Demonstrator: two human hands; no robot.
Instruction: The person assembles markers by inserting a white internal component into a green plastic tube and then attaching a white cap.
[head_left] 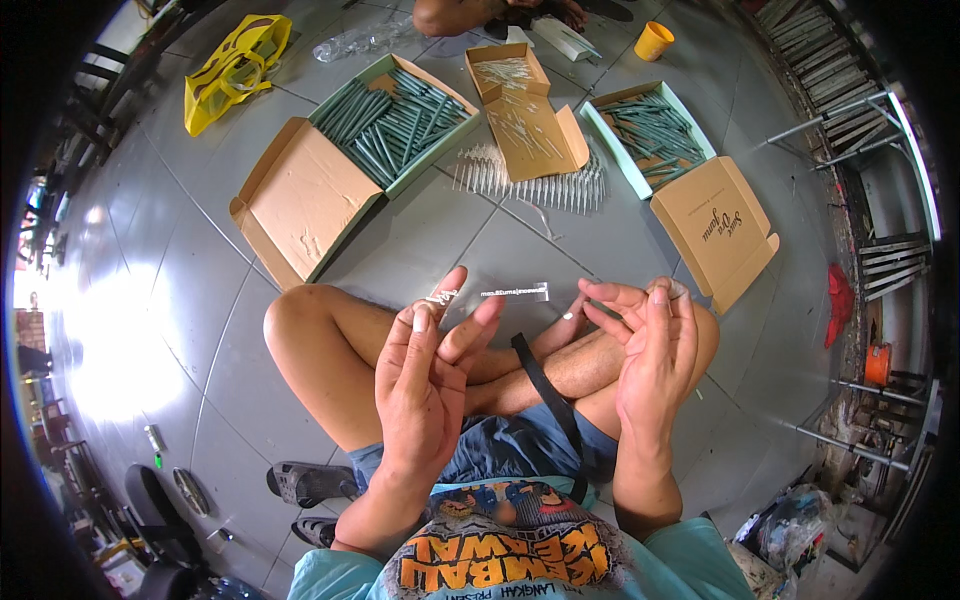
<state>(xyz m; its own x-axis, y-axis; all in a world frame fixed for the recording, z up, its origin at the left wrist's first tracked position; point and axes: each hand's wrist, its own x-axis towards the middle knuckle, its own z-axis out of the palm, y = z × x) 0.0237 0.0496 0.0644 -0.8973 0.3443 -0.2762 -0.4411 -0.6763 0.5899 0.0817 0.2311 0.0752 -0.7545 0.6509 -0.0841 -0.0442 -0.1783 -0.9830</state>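
1. Clear strip point(514, 292) w/ print: floats betw. both hands, above crossed legs. Can't tell which hand carries it; left fingertip looks nearest its end.
2. Left hand point(425, 375): thumb + forefinger pinched on a small clear bit point(442, 296), other fingers loose, likely to keep it lifted for viewing.
3. Right hand point(650, 345): fingers half-curled, grip on anything can't tell.
4. Floor ahead: open box of green tubes point(400, 120), row of clear sleeves point(530, 180), all w/in reach.

We saw a clear, glossy plastic strip point(514, 292), matt brown cardboard boxes point(303, 195), glossy grey floor tiles point(160, 300), a shiny yellow plastic bag point(235, 68) and a matt black strap point(545, 385).
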